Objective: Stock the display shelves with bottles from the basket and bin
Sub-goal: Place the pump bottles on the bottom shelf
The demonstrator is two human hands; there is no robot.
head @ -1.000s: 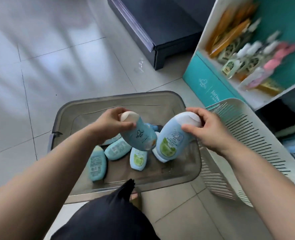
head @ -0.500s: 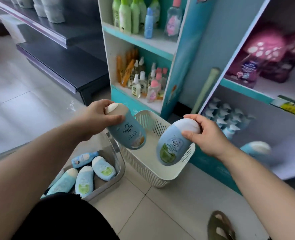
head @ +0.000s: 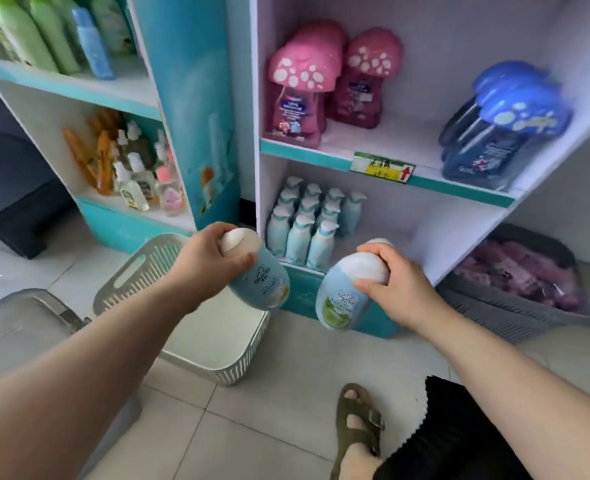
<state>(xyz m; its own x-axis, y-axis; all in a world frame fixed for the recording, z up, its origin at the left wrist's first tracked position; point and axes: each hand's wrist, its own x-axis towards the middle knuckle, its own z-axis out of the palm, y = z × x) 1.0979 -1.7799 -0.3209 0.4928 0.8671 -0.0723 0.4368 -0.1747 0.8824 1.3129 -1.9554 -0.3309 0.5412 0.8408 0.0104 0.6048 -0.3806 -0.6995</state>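
My left hand (head: 207,259) grips the white cap of a blue bottle (head: 269,282) with an orange-tinted label, held above the white basket (head: 131,275). My right hand (head: 395,284) grips the cap of a second blue bottle (head: 337,303) with a green label, in front of the bottom shelf (head: 421,233) of the white display unit. On that shelf's left stand several small blue pump bottles (head: 307,225); its right part is bare. The white basket looks empty inside. A corner of the grey bin (head: 34,306) shows at the left.
The shelf above carries pink mushroom-cap bottles (head: 304,88) and blue ones (head: 501,126). A left-hand unit holds green, orange and clear bottles (head: 131,171). A dark grey basket (head: 515,306) of pink packs sits on the floor at right. My sandalled foot (head: 356,427) is on the tiles.
My view has swung up from the bin to the display unit. Both hands have carried their bottles from the bin, over the white basket, up to the front of the bottom shelf.
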